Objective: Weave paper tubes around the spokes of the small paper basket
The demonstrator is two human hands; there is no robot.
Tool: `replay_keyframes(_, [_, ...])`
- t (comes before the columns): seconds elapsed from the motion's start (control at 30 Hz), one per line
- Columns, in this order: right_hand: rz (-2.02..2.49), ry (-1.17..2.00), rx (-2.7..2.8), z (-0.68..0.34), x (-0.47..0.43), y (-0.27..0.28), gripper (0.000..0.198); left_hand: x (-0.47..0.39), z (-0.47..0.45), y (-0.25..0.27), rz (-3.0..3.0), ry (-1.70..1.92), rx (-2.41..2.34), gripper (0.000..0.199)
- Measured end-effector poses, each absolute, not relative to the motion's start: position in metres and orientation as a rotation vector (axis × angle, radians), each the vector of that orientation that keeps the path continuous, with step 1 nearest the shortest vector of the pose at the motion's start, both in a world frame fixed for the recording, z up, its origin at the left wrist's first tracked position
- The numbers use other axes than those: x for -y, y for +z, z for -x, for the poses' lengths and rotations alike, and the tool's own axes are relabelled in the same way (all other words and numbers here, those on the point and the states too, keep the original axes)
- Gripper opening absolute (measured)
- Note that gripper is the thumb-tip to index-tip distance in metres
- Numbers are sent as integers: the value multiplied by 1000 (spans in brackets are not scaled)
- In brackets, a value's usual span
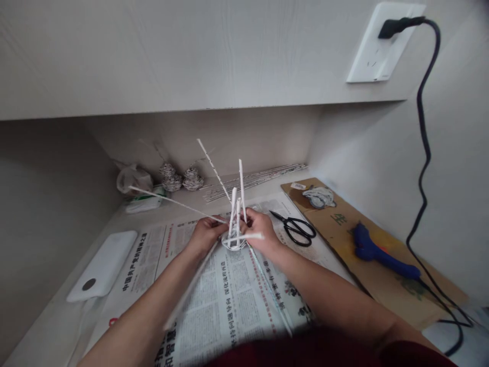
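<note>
Centrally, the left hand (206,233) and right hand (263,232) grip a round paper weave (234,243), stiff rods (242,186) splaying, over flat newsprint (206,311). Loop-handled scissors (297,229) lie right; knobbly coiled gourd shapes (193,179) stand far left.

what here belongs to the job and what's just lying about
Likely for the job: held woven paper piece, newspaper beneath it, spare paper rods, perhaps scissors and blue glue gun.

Seemingly just lying about: white device, plastic bag.

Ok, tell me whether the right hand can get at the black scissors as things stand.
Probably yes: the black scissors lie beside the right hand, with nothing visible between or on top. It holds the woven piece, though, so it would likely have to let go first.
</note>
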State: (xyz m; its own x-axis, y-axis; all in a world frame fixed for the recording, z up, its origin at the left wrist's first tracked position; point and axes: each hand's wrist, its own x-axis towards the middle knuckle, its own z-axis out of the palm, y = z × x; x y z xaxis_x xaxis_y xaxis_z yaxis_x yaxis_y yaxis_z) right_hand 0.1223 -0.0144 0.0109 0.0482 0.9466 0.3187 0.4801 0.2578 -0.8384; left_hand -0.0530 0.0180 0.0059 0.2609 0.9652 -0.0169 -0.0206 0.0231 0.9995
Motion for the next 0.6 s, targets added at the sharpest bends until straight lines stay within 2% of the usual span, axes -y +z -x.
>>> replay_keyframes(0.2, [1357,691,1452,-121,12,11,17,-16,49,8,-1283,1087,-1074,32])
replay_keyframes(0.43, [1285,797,1215,-119,-1,-1,17,-8,43,8,-1479,1214,-1105,21])
replay_keyframes(0.6, [1176,893,1155,-119,-6,-5,29,-9,43,8,-1512,1210,-1108,18])
